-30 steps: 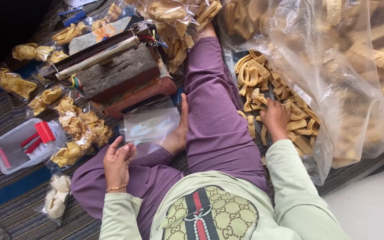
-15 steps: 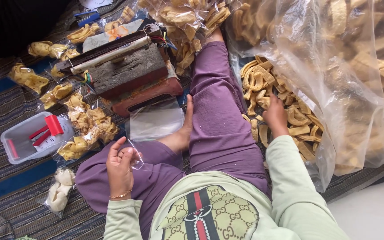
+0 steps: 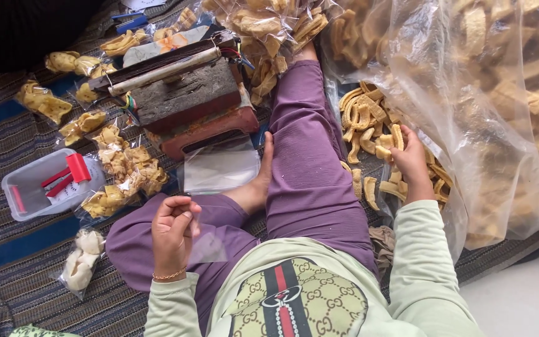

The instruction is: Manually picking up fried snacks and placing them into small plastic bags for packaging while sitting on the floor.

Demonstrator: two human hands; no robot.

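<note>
The left hand [image 3: 173,234] is raised over the purple-clad knee, with the fingers curled in and pinched on the top edge of a small clear plastic bag [image 3: 210,240]; the bag hangs down from the fingertips and looks empty. The right hand [image 3: 412,161] is closed around a few yellow fried chips [image 3: 387,145], gripping them just above the loose pile of chips [image 3: 369,118] that lies inside a big open plastic sack [image 3: 469,150] beside the right leg. How many pieces it holds I cannot tell, because the fingers cover them.

In front of the crossed legs there is a stack of flat clear bags [image 3: 219,167] on the striped mat [image 3: 7,249], touching a worn heat sealer [image 3: 182,93] with a dark lid. To the left lie several small filled packets of chips [image 3: 126,175]. A clear plastic box [image 3: 48,184] holds red pieces, and near it lies a packet of white crackers [image 3: 81,262].
</note>
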